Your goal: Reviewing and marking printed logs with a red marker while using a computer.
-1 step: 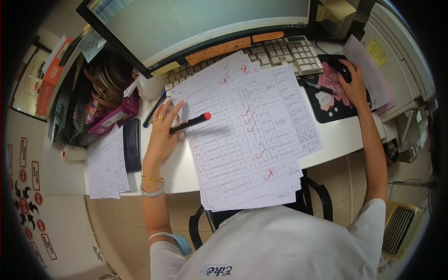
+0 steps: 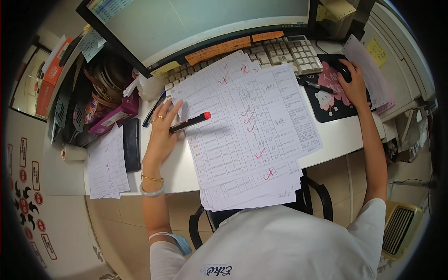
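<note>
Where papers (image 2: 247, 135) overhang a white desk (image 2: 179, 179), monitor (image 2: 219, 23), keyboard (image 2: 296, 53), tiled floor (image 2: 337, 181)

Place: an office, judged from where I stood.
Desk (image 2: 333, 145): was white-topped, given over to paperwork and computer gear.
Monitor (image 2: 224, 21): stood broad and lit at the back; orange notes (image 2: 235, 44) were stuck along its lower frame.
Keyboard (image 2: 301, 55): was pale and lay below the monitor, partly covered by sheets.
Mouse (image 2: 345, 74): was black, on a black-and-pink mat (image 2: 319, 111).
Printed tables (image 2: 233, 144): were loosely piled and marked in red; a second sheaf (image 2: 106, 161) lay to the left.
Red-ended pen (image 2: 191, 122): matched those marks in colour.
Right-hand machine (image 2: 396, 60): was bulky and pale; resembled a printer, not certain.
Chair (image 2: 321, 193): showed dark armrests below the desk edge.
</note>
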Available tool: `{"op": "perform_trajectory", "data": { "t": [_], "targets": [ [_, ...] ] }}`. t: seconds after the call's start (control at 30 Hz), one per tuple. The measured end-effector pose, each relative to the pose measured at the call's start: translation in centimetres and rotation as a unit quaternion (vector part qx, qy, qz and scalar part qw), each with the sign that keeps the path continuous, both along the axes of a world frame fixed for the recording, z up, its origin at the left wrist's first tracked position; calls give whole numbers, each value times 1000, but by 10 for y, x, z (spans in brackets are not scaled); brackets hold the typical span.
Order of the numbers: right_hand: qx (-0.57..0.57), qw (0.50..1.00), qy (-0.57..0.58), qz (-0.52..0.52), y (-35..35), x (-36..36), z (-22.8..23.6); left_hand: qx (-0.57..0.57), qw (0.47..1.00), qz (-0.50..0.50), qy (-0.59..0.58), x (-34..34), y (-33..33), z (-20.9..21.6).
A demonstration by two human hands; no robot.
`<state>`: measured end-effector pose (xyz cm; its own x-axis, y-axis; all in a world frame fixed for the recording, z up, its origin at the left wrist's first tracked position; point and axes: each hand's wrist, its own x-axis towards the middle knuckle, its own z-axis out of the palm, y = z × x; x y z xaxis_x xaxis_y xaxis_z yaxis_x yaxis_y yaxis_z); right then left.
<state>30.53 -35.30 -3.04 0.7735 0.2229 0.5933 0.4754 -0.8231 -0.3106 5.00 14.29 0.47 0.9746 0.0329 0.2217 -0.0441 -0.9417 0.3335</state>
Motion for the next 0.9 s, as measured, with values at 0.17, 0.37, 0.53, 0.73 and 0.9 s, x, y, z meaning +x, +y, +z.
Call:
{"op": "perform_trajectory", "data": {
  "t": [0.17, 0.37, 0.53, 0.73, 0.9],
  "targets": [
    [7, 1000, -6, 0, 1, 0, 1, -3, 1000, 11, -1, 1, -1, 1],
    [-7, 1000, -9, -2, 0, 4, -1, -5, 1000, 13, -4, 4, 2, -1],
    [3, 1000, 2, -7, 1, 4, 1, -16, 1000, 8, 1, 6, 2, -1],
    [9, 1000, -12, 12, -2, 4, -2, -19, 1000, 11, 7, -1, 4, -3],
    [23, 1000, 13, 0, 3, -10, 4, -13, 1000, -3, 3, -2, 1, -1]
  ]
}}
